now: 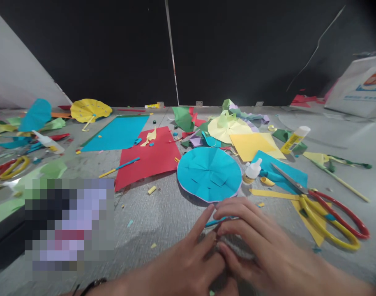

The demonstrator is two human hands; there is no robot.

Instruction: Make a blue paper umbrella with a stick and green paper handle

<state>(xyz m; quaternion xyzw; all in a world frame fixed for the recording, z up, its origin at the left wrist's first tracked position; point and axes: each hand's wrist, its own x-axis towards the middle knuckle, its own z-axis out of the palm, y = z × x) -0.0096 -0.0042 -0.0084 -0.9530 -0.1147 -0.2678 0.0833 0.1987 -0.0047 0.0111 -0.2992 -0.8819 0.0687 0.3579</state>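
Observation:
My left hand and my right hand meet near the table's front edge, fingers curled and pinched together. Between the fingertips shows a thin blue paper strip, rolled or flat I cannot tell. Just beyond the hands lies a round blue folded paper disc with small cut slits. A small white glue bottle stands to its right. Red and yellow scissors lie on yellow paper right of my right hand.
A red sheet and a blue sheet lie at centre left. A glue stick, yellow sheets and crumpled scraps sit at the back. A yellow paper umbrella lies far left. A blurred patch covers the lower left.

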